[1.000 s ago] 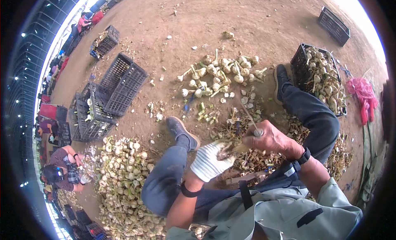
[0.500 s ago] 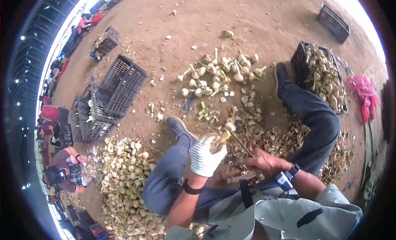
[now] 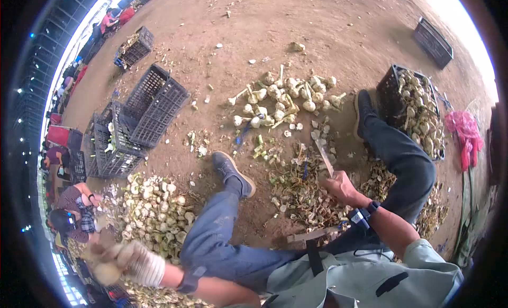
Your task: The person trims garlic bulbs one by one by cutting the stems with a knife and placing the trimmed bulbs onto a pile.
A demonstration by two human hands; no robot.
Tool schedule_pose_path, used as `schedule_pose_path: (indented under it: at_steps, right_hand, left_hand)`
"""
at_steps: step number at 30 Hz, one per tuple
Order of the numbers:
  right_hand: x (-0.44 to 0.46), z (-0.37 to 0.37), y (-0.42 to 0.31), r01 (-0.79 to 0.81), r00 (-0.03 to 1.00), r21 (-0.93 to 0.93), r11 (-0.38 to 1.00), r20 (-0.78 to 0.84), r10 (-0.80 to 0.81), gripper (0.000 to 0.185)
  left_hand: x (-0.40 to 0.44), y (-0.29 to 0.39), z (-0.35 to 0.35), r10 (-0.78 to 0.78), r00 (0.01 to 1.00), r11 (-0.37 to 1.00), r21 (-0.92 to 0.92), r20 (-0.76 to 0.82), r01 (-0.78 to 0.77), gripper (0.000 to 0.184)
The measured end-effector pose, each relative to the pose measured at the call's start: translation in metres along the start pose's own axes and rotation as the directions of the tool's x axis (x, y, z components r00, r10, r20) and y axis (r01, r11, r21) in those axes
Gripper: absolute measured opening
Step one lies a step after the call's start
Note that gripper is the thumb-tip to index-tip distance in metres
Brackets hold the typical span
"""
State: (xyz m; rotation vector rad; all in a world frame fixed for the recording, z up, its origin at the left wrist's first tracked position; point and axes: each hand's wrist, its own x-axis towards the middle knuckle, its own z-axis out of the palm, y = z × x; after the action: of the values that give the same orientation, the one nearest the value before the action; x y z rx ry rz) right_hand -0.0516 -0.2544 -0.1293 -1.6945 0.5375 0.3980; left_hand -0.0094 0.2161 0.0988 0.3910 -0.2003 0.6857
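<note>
My left hand (image 3: 135, 263), in a striped white glove, is stretched out to the lower left, blurred by motion. Its fingers are round a garlic bulb (image 3: 107, 273), over the edge of a big garlic pile (image 3: 159, 207). Bare and closed, my right hand (image 3: 341, 187) grips a knife whose blade (image 3: 324, 155) points up and away from me. Beneath the blade lie dry peelings and cut stems (image 3: 296, 186). Beyond them, untrimmed garlic with stems (image 3: 286, 99) is scattered on the ground.
A crate full of garlic (image 3: 399, 96) stands by my right foot, with pink netting (image 3: 465, 130) beside it. Black crates (image 3: 159, 106) stand at the left. A co-worker (image 3: 74, 212) sits at the lower left. A wooden piece (image 3: 315, 234) lies between my legs.
My left hand has swung from between my knees to the lower left with garlic in it. My right hand has risen slightly, and the knife now points up and away.
</note>
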Motion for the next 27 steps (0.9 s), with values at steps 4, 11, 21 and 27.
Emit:
schedule_pose_path:
  at_steps: [4, 11, 21, 27]
  right_hand:
    - [0.093, 0.009, -0.017, 0.125, 0.962, -0.365, 0.923, -0.183, -0.203, 0.046]
    - [0.253, 0.04, -0.065, 0.292, 0.889, -0.741, 0.604, -0.021, -0.457, 0.019]
    - [0.285, 0.049, -0.016, 0.026, 0.989, -0.769, 0.639, -0.075, -0.13, 0.021]
    - [0.181, 0.033, 0.026, 0.082, 0.996, 0.195, 0.977, -0.046, -0.075, 0.018]
  left_hand:
    - [0.012, -0.013, -0.043, -0.265, 0.958, 0.958, -0.141, -0.11, 0.249, 0.062]
    - [-0.006, -0.087, 0.029, -0.437, 0.883, 0.856, 0.22, -0.173, 0.467, 0.033]
    - [-0.019, -0.101, 0.023, -0.425, 0.853, 0.815, 0.282, -0.301, 0.506, 0.052]
    - [-0.028, -0.117, 0.021, -0.642, 0.751, 0.666, 0.372, -0.157, 0.647, 0.036]
